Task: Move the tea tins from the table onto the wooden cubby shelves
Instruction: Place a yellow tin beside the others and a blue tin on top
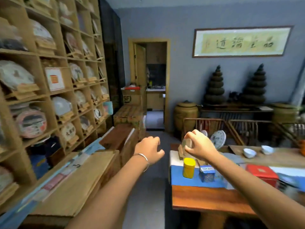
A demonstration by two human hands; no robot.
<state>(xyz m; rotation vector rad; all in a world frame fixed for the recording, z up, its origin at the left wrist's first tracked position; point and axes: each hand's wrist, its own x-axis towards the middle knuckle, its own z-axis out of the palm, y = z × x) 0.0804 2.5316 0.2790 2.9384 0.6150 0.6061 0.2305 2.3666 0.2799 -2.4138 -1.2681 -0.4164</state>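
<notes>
The right hand's (197, 147) grip was clamped on a small greyish tin (187, 143), axis unclear. At its 6 o'clock a yellow tin (189, 168) and blue tin (206, 173) stood upright on the bench (206, 197). The left hand (149, 150), loosely curled, held nothing. Cubby shelves (54, 90) stood at 9 o'clock.
</notes>
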